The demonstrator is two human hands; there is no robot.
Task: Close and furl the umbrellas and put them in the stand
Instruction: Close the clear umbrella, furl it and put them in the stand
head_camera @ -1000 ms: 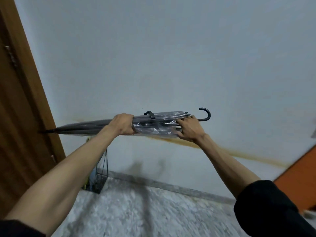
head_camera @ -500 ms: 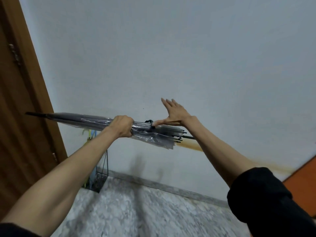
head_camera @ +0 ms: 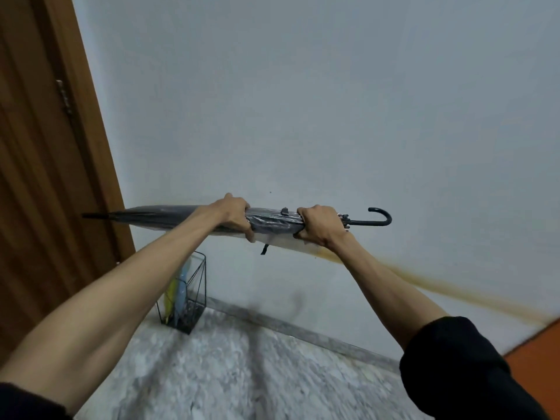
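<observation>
I hold a closed clear-plastic umbrella level in front of the wall, its black tip pointing left and its black hooked handle at the right. My left hand grips the folded canopy near its middle. My right hand grips the canopy's loose lower end, by the rib tips. A black strap hangs down between the two hands. Below, on the floor by the door frame, stands a black wire umbrella stand with a yellow and a light blue umbrella inside.
A brown wooden door and its frame fill the left side. The white wall carries a brownish streak running to the right. The floor is grey marble. An orange surface shows at the lower right.
Half a second ago my right hand was off the umbrella with fingers spread; now it grips the canopy's lower end again. The umbrella levelled out and the hooked handle came back into view.
</observation>
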